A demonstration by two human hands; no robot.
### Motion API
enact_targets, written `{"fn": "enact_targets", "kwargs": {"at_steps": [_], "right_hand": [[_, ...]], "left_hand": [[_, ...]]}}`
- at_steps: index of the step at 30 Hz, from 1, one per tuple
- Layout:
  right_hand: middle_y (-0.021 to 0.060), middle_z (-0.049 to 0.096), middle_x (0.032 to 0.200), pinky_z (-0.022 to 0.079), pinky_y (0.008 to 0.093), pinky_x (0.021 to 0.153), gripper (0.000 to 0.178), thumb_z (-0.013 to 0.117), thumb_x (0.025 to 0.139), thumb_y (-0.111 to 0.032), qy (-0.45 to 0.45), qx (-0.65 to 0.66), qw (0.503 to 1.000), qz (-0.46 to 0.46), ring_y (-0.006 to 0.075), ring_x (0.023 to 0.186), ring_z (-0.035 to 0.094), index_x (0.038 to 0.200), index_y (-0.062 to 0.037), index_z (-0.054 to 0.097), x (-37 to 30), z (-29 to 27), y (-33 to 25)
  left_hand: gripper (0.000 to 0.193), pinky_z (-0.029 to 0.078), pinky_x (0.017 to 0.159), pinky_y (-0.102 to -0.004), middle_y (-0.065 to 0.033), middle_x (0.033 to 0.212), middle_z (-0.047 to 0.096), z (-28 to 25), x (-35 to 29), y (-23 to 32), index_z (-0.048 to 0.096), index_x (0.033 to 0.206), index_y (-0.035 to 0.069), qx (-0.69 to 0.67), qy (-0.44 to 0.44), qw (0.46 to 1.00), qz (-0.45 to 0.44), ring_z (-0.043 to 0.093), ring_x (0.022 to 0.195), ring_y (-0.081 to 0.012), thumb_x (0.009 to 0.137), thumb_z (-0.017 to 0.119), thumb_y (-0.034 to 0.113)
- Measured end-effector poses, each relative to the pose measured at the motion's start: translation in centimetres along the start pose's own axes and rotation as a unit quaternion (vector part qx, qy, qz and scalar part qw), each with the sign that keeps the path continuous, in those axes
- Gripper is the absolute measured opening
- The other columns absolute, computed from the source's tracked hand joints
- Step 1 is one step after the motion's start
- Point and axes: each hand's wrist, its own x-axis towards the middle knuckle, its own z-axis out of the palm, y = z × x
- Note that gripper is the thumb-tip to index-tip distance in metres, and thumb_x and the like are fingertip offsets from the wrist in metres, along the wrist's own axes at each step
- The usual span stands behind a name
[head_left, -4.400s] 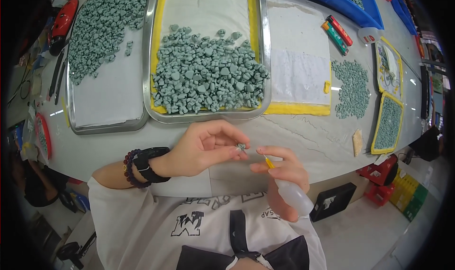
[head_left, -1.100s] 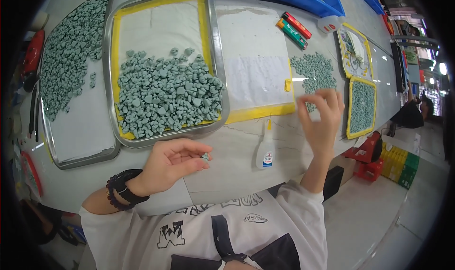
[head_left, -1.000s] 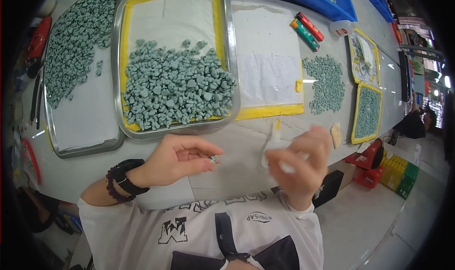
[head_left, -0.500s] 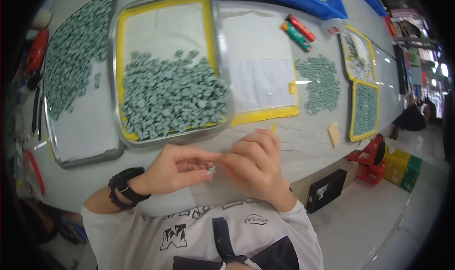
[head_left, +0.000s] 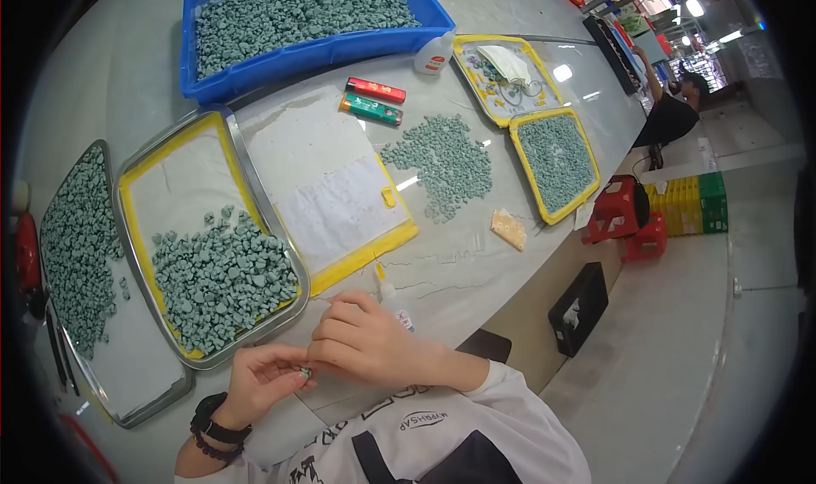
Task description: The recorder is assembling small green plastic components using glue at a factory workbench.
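Note:
My left hand is closed, pinching a small green stone chip between thumb and finger. Against its fingertips rests my right hand, with the fingers curled in a pinch; whatever they hold is hidden. Just beyond the right hand a slim white bottle with a yellow tip lies partly covered. The nearest container is a metal tray with a yellow-edged lining, its near half heaped with green stones.
At left stands another metal tray with stones. A blue bin of stones sits far off, near a white bottle and two lighters. Loose chips, a yellow-rimmed tray and a beige piece lie right.
The view has swung right, so the trays appear farther left and lower, and more of the blue bin shows. Both hands stay together with the stone chip. The slim bottle is more exposed.

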Motion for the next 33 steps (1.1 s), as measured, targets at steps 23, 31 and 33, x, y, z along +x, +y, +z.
{"fn": "enact_targets", "kwargs": {"at_steps": [23, 31, 33], "right_hand": [[0.0006, 0.057, 0.070, 0.037, 0.0402, 0.078, 0.025, 0.078, 0.062, -0.009, 0.072, 0.056, 0.986, 0.136, 0.0187, 0.066, 0.051, 0.079, -0.0093, 0.060, -1.0, 2.3, -1.7], [0.0004, 0.056, 0.069, 0.035, 0.0370, 0.074, 0.027, 0.079, 0.059, -0.008, 0.076, 0.076, 0.984, 0.144, 0.0191, 0.066, 0.048, 0.078, -0.0090, 0.060, -1.1, 2.7, -1.6], [0.0006, 0.056, 0.069, 0.034, 0.0357, 0.073, 0.026, 0.078, 0.059, -0.006, 0.080, 0.083, 0.982, 0.148, 0.0193, 0.066, 0.047, 0.077, -0.0089, 0.059, -1.0, 2.7, -1.6]], "left_hand": [[0.027, 0.044, 0.089, -0.0294, -0.0133, 0.110, 0.059, 0.2, 0.3, -0.5, 0.061, 0.108, -0.004, -0.005, 0.048, 0.996, 0.071, 0.056, 0.103, -0.0174, 0.082, 0.056, -0.008], [0.025, 0.046, 0.087, -0.0275, -0.0110, 0.108, 0.059, 0.0, 0.3, -0.7, 0.061, 0.109, -0.003, 0.042, 0.031, 0.993, 0.103, 0.056, 0.101, -0.0144, 0.086, 0.052, -0.006], [0.025, 0.046, 0.087, -0.0277, -0.0110, 0.108, 0.059, 0.0, 0.4, -0.7, 0.061, 0.108, -0.003, 0.047, 0.031, 0.993, 0.107, 0.056, 0.101, -0.0145, 0.085, 0.052, -0.006]]}}
